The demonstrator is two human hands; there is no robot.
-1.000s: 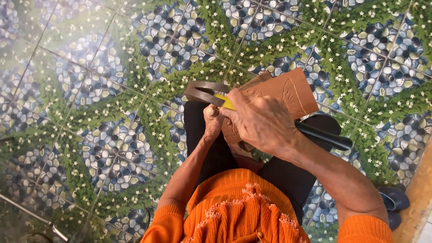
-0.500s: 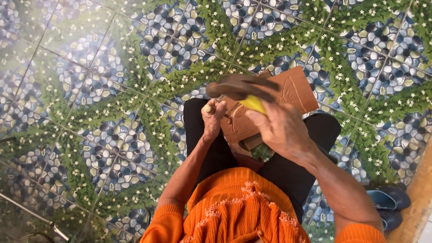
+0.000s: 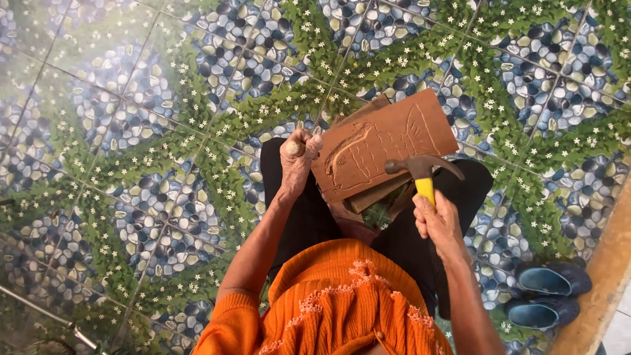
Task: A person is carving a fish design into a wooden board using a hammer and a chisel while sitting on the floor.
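A brown wooden board (image 3: 394, 135) with a fish outline carved into it rests on my lap, over other wood pieces (image 3: 371, 196). My left hand (image 3: 299, 164) is closed around a chisel (image 3: 293, 147) held upright at the board's left edge; only its worn butt end shows. My right hand (image 3: 439, 223) grips the yellow handle of a claw hammer (image 3: 422, 168). The hammer's head hovers over the board's lower right corner, well apart from the chisel.
I sit on a floor of tiles (image 3: 151, 112) printed with pebbles and green leaves. A pair of blue clogs (image 3: 549, 292) lies at the lower right beside a tan ledge (image 3: 608, 263). A thin metal rod (image 3: 46, 315) crosses the lower left corner.
The hammer was over the chisel's end a second ago. My right hand has since drawn it back to the right, uncovering the carved board. The left hand has barely moved.
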